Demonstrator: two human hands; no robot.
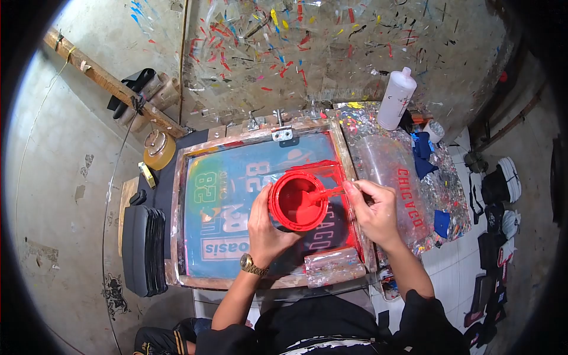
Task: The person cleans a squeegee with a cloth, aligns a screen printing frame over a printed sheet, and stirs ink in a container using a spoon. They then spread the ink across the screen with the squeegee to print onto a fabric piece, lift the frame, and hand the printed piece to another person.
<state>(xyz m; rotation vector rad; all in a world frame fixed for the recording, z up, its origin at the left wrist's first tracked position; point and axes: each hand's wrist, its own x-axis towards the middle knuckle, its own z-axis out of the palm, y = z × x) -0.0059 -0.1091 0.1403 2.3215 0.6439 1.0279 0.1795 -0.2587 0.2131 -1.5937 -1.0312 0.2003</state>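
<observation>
My left hand is wrapped round the side of a round tub of red ink, above a wood-framed printing screen. In my right hand is the handle of a small red-coated spatula, gripped between thumb and fingers. The spatula's far end reaches over the tub's rim into the ink. Red ink is smeared on the right side of the screen mesh, which carries stencils of numbers and words.
A white bottle stands at the back right, near a clear sheet lettered CHICAGO. Tape rolls lie left of the screen, above stacked black pieces. A squeegee-like block rests on the frame's front edge.
</observation>
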